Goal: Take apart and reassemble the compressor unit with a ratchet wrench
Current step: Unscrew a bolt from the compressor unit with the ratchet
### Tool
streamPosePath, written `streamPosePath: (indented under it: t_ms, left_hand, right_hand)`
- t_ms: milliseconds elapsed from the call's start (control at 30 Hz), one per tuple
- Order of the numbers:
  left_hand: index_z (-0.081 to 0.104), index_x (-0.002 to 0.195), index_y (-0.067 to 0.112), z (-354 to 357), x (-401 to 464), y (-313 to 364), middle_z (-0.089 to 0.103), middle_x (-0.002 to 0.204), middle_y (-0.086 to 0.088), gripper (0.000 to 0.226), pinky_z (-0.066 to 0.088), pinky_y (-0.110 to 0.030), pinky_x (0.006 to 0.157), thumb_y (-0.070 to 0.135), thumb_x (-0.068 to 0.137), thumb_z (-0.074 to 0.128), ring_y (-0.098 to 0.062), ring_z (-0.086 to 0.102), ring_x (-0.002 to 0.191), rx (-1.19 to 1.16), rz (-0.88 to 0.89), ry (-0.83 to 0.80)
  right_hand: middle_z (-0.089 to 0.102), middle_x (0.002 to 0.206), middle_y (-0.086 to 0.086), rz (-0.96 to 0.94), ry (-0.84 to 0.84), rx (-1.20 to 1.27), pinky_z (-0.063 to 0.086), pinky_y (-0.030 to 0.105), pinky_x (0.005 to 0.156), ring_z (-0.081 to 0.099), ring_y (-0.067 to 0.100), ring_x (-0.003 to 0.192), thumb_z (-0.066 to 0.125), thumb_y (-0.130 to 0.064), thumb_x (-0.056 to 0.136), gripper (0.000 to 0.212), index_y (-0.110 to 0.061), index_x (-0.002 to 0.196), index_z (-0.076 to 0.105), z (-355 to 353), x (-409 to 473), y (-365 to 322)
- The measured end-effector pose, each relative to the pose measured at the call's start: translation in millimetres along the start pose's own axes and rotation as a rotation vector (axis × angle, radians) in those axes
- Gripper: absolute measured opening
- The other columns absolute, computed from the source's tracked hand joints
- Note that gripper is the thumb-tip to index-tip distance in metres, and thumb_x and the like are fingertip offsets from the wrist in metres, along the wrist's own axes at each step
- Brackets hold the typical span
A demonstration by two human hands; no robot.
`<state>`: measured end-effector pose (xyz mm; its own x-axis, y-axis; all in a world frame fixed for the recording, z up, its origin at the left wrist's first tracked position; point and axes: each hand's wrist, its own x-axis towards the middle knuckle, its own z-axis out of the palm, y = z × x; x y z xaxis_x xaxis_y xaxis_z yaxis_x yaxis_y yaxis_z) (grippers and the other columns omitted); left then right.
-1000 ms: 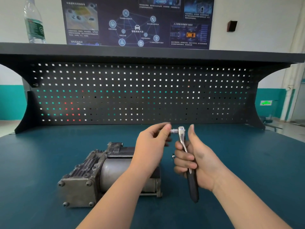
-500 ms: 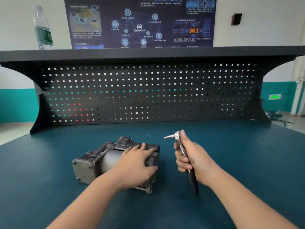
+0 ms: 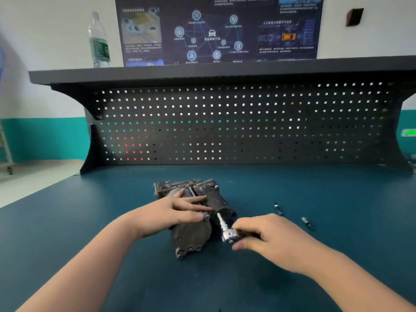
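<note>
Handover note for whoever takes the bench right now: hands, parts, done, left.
Left hand: lies flat on the compressor unit, steadying it mid-bench.
Right hand: grips the ratchet wrench, bit pointed at the unit's near end by a bolt; whether it is seated is unclear.
Two loose bits lie on the bench to the right.
Done: tool fitted and brought to the unit.
Left: no parts off yet; all disassembly and reassembly.

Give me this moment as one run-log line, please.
left hand: rests flat on compressor unit | right hand: grips ratchet wrench, bit against unit's near end | two loose bits: on bench, right
</note>
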<state>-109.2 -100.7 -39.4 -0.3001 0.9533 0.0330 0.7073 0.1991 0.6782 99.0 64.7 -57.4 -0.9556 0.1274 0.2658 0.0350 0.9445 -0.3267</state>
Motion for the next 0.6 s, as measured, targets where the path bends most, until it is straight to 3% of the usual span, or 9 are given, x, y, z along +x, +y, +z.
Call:
streamPosePath:
  t_ms: [100,300,467,533,600]
  left_hand:
    - [0.068,0.102,0.051,8.1,10.3,3.6,0.04,0.131,0.042,0.022,-0.001,-0.036,0.116,0.053,0.086,0.053,0.004,-0.002,0.14,-0.083,0.026,0.056]
    - [0.076,0.09,0.035,29.0,34.9,13.2,0.057,0.127,0.023,0.027,0.007,-0.024,0.112,0.042,0.092,0.051,0.004,0.013,0.139,-0.25,0.104,0.179]
    - [0.077,0.087,0.034,46.7,38.7,14.0,0.065,0.117,0.018,0.029,0.02,-0.018,0.105,0.043,0.092,0.05,0.007,0.027,0.133,-0.301,0.123,0.31]
    - [0.076,0.084,0.031,53.5,35.5,17.3,0.071,0.1,0.015,0.029,0.038,-0.018,0.096,0.039,0.093,0.05,0.001,0.052,0.115,-0.294,0.085,0.465]
    - [0.073,0.078,0.021,58.3,29.4,25.0,0.07,0.076,0.006,0.033,0.045,-0.024,0.076,0.036,0.094,0.049,-0.01,0.061,0.08,-0.154,0.031,0.724]
  right_hand:
    - [0.063,0.086,-0.013,0.002,-0.008,-0.114,0.047,0.032,0.073,0.054,0.007,0.08,0.047,-0.068,0.078,0.041,-0.032,0.094,0.055,-1.0,2.5,0.7]
    - [0.064,0.095,-0.02,0.049,0.049,-0.237,0.046,0.026,0.075,0.052,0.002,0.09,0.039,-0.075,0.074,0.052,-0.035,0.102,0.058,-2.7,0.6,7.1]
    - [0.062,0.077,-0.014,0.098,0.066,-0.188,0.041,0.025,0.064,0.048,0.004,0.075,0.041,-0.077,0.071,0.044,-0.042,0.09,0.059,-9.1,-4.4,7.2]
    - [0.06,0.073,-0.015,0.134,0.065,-0.107,0.042,0.028,0.062,0.047,0.003,0.07,0.048,-0.073,0.07,0.032,-0.05,0.087,0.062,-12.5,-6.0,6.0]
    - [0.06,0.072,-0.017,0.144,0.058,-0.057,0.04,0.027,0.06,0.048,0.001,0.068,0.056,-0.068,0.072,0.02,-0.054,0.086,0.063,-15.3,-7.6,7.0]
